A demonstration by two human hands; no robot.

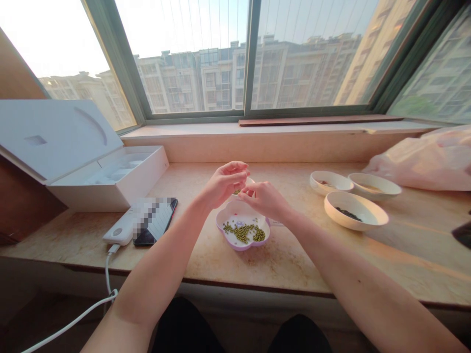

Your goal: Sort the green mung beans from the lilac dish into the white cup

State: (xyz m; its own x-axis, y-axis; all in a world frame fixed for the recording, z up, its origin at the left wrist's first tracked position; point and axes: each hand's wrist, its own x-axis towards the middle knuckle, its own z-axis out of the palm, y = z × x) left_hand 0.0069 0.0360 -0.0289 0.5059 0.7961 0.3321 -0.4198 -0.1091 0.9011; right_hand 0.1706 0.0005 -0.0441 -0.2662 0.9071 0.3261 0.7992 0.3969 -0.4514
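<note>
My left hand hovers just beyond the lilac-rimmed, flower-shaped dish, its fingers loosely curved and slightly apart. Close on its right is my right hand, with thumb and fingertips drawn together in a pinch. Whatever may be between those fingertips is too small to make out. Green beans, which look like mung beans, lie scattered in the near part of the dish. Behind my hands stands a small white bowl, mostly hidden, with some green beans in it.
On the right are three white bowls, one with reddish contents, one with pale contents, one with black contents. A plastic bag lies behind them. On the left sit an open white box, a phone and a cabled power bank.
</note>
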